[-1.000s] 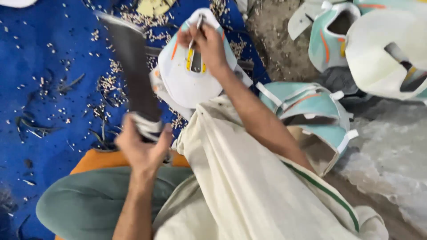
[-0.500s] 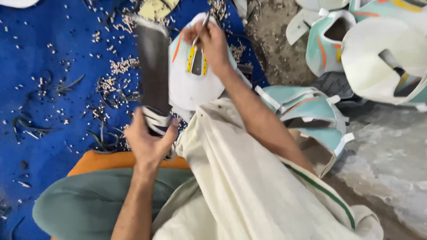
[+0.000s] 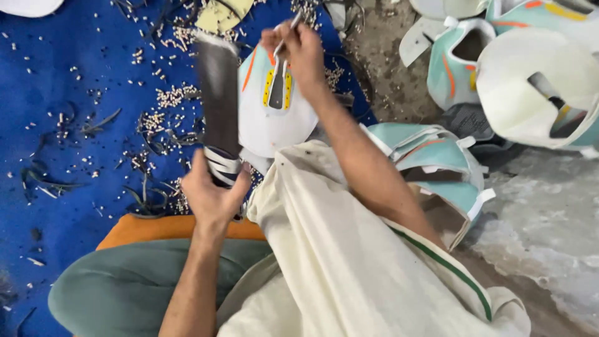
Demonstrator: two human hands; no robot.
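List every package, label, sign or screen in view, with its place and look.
None of those shows. Nearest is a yellow-edged patch on the white shoe upper under the right hand; whether it bears print cannot be told.

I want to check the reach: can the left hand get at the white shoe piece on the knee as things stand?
Probably not freely: the left hand is closed around the dark tool, though the white shoe piece lies just beside it.

Cream garment, green stripe, bare forearms
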